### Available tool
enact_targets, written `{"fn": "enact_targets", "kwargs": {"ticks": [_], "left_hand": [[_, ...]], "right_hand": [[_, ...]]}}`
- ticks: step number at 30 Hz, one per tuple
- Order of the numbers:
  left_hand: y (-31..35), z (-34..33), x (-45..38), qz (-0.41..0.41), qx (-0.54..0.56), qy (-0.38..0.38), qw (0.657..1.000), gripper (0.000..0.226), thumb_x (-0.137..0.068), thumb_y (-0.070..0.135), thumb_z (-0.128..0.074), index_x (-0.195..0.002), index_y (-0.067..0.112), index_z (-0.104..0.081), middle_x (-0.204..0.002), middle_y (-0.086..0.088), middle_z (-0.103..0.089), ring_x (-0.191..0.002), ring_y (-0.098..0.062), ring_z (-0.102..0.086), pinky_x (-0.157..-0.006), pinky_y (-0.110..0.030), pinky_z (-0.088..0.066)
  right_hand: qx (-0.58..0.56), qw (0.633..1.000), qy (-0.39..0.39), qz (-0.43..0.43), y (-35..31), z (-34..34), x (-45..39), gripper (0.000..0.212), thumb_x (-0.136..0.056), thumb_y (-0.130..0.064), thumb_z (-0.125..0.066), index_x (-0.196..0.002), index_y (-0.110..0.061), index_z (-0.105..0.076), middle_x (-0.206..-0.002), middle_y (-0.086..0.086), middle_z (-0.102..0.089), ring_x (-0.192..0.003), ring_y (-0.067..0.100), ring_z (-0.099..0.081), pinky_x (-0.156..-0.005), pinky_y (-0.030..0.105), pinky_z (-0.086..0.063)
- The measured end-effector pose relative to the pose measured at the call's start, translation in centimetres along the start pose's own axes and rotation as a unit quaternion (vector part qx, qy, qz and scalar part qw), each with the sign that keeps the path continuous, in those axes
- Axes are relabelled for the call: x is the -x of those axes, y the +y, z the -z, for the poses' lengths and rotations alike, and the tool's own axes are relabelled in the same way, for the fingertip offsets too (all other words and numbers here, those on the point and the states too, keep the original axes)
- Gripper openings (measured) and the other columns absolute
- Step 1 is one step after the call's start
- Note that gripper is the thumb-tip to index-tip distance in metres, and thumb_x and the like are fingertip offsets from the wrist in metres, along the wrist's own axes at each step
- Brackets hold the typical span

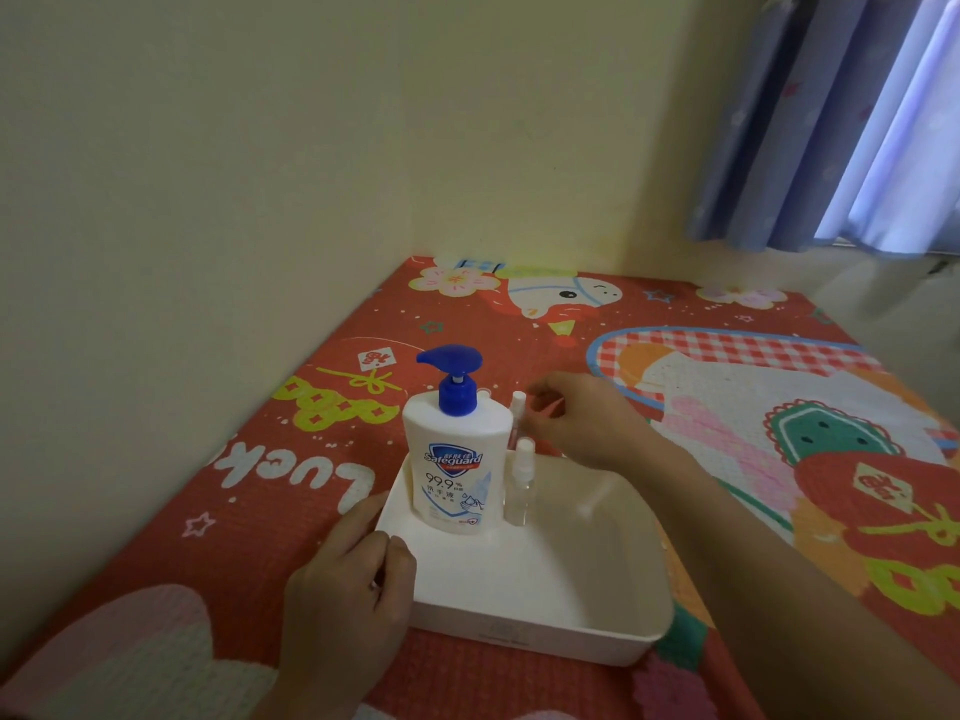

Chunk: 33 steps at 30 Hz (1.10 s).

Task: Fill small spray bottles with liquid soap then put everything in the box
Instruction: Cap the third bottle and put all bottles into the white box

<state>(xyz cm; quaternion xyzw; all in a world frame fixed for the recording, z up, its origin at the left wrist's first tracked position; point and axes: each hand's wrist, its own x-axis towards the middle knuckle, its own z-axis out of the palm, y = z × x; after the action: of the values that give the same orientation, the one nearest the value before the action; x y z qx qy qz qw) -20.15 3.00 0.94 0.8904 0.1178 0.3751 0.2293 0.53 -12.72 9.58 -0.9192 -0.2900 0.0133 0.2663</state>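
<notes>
A white soap pump bottle [452, 459] with a blue pump head stands upright in the far left corner of the white box [545, 631]. Right beside it inside the box stands a small clear spray bottle [519, 485] with a white cap. A second small spray bottle [517, 415] stands just behind the box's far rim; my right hand [582, 423] reaches over the box with its fingertips at that bottle. Whether the fingers grip it I cannot tell. My left hand [348, 605] holds the box's near left rim.
The box sits on a red cartoon-patterned mat [260, 485] that covers the surface. A cream wall runs along the left and back. A blue curtain [841, 122] hangs at the upper right.
</notes>
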Motion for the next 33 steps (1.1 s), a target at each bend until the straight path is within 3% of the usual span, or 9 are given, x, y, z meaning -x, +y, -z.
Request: {"fn": "enact_targets", "kwargs": {"ticks": [3, 6, 9, 14, 19, 23, 27, 31, 33], "left_hand": [[0.2, 0.1, -0.1, 0.002, -0.001, -0.001, 1.0, 0.039, -0.087, 0.029, -0.043, -0.06, 0.007, -0.062, -0.117, -0.003, -0.071, -0.059, 0.0, -0.055, -0.057, 0.0, -0.04], [0.1, 0.1, 0.0, 0.0, -0.004, 0.0, 1.0, 0.039, -0.087, 0.028, -0.043, -0.062, 0.007, -0.064, -0.118, -0.003, -0.07, -0.07, -0.002, -0.057, -0.06, 0.0, -0.041], [0.0, 0.1, 0.0, 0.002, -0.008, -0.01, 1.0, 0.04, -0.087, 0.029, -0.042, -0.062, 0.006, -0.064, -0.118, -0.003, -0.07, -0.067, -0.002, -0.057, -0.057, 0.0, -0.04], [0.0, 0.1, 0.0, 0.008, -0.013, -0.015, 1.0, 0.04, -0.087, 0.029, -0.042, -0.065, 0.007, -0.067, -0.12, -0.003, -0.07, -0.067, -0.001, -0.056, -0.055, 0.0, -0.037], [0.3, 0.1, -0.1, 0.015, -0.013, -0.003, 1.0, 0.042, -0.087, 0.029, -0.042, -0.063, 0.004, -0.065, -0.118, -0.006, -0.071, -0.064, -0.001, -0.057, -0.061, 0.0, -0.031], [0.2, 0.0, 0.1, 0.02, -0.009, -0.001, 1.0, 0.042, -0.086, 0.029, -0.042, -0.059, 0.004, -0.062, -0.118, -0.005, -0.071, -0.059, -0.007, -0.059, -0.059, -0.005, -0.034], [0.2, 0.0, 0.1, 0.018, -0.006, -0.012, 1.0, 0.043, -0.087, 0.029, -0.04, -0.068, 0.002, -0.068, -0.12, -0.005, -0.07, -0.063, -0.007, -0.06, -0.057, -0.006, -0.037], [0.2, 0.0, 0.1, 0.015, -0.002, -0.019, 1.0, 0.044, -0.088, 0.03, -0.04, -0.071, 0.002, -0.069, -0.12, -0.003, -0.069, -0.063, -0.005, -0.06, -0.055, -0.008, -0.041], [0.0, 0.0, 0.1, 0.017, -0.006, -0.021, 1.0, 0.044, -0.089, 0.03, -0.039, -0.073, 0.002, -0.069, -0.122, -0.003, -0.069, -0.065, -0.007, -0.061, -0.054, -0.014, -0.046]], "right_hand": [[0.024, 0.999, -0.037, 0.001, -0.3, -1.0, -0.8, 0.019, -0.087, -0.035, -0.062, -0.099, -0.02, -0.064, -0.09, -0.005, -0.067, -0.08, 0.013, -0.063, -0.076, 0.033, -0.058], [0.034, 0.999, -0.025, -0.001, -0.2, -1.6, -1.2, 0.011, -0.087, -0.029, -0.064, -0.091, -0.019, -0.063, -0.082, -0.002, -0.065, -0.075, 0.014, -0.062, -0.075, 0.032, -0.058], [0.03, 1.0, -0.006, 0.003, 0.2, -1.0, -0.9, 0.012, -0.086, -0.03, -0.065, -0.082, -0.02, -0.06, -0.073, -0.005, -0.062, -0.069, 0.013, -0.061, -0.061, 0.026, -0.053], [0.011, 0.996, 0.082, 0.028, 0.8, 2.1, 1.0, 0.022, -0.087, -0.036, -0.06, -0.073, -0.019, -0.058, -0.063, -0.004, -0.058, -0.054, 0.01, -0.051, -0.049, 0.024, -0.04], [-0.009, 0.99, 0.138, 0.03, 0.4, 5.0, 3.8, 0.024, -0.086, -0.034, -0.06, -0.072, -0.014, -0.059, -0.067, 0.0, -0.063, -0.063, 0.019, -0.06, -0.058, 0.035, -0.049], [-0.008, 0.996, 0.087, 0.035, 0.1, 5.6, 5.4, 0.024, -0.084, -0.029, -0.062, -0.064, -0.019, -0.052, -0.062, 0.0, -0.057, -0.056, 0.017, -0.054, -0.052, 0.03, -0.04], [0.005, 0.999, 0.023, 0.031, 0.2, 4.1, 5.8, 0.021, -0.081, -0.027, -0.065, -0.064, -0.018, -0.056, -0.062, -0.005, -0.058, -0.057, 0.012, -0.054, -0.052, 0.028, -0.043], [0.035, 0.999, -0.015, 0.037, 0.5, 2.6, 5.4, 0.023, -0.083, -0.029, -0.062, -0.066, -0.014, -0.056, -0.063, 0.003, -0.056, -0.053, 0.01, -0.043, -0.051, 0.023, -0.035], [0.028, 0.999, -0.025, 0.037, 0.5, 2.3, 5.2, 0.019, -0.084, -0.029, -0.064, -0.068, -0.02, -0.058, -0.062, -0.004, -0.057, -0.055, 0.006, -0.048, -0.051, 0.019, -0.038]]}}
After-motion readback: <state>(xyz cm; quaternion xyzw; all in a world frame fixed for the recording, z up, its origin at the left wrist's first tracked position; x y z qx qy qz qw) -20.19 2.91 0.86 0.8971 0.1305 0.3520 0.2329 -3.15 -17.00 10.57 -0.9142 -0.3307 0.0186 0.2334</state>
